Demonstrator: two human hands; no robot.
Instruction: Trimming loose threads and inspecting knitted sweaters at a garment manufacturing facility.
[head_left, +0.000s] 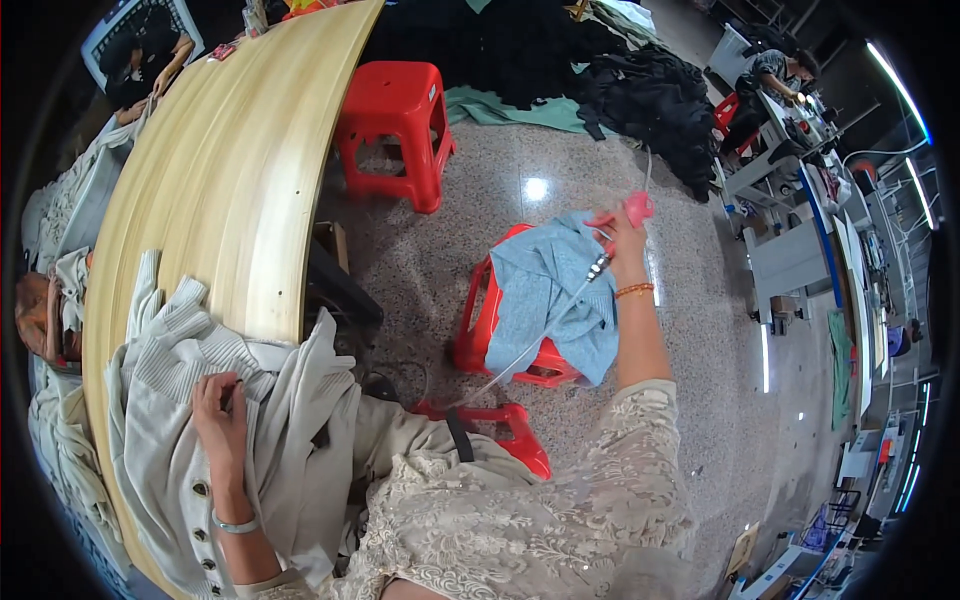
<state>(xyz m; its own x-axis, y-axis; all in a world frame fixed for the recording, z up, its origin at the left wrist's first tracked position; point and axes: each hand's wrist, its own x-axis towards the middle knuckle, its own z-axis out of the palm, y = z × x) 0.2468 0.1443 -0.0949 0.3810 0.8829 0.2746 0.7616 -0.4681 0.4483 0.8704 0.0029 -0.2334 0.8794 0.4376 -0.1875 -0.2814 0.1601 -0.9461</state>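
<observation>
A cream knit cardigan point(160, 400) with ribbed edges and dark buttons lies over the table's near end and hangs toward my lap. On top of it rests my left hand point(219, 415), fingers curled in; a small dark spot shows between thumb and finger, too small to name. My right hand point(625, 245) reaches forward, closed around a tool with a pink part point(638, 208) whose kind I cannot make out. By its wrist, a pale hose point(530, 345) ends in a metal connector point(598, 266). Just left of that hand, a light blue knit garment point(550, 275) drapes over a red stool point(470, 325).
The pale wooden table point(230, 170) runs away on the left. Another red stool point(390, 120) stands beside it. Dark cloth point(640, 105) is heaped on the floor at the back. One person point(780, 80) sits at a workbench far right; another person point(145, 55) is far left.
</observation>
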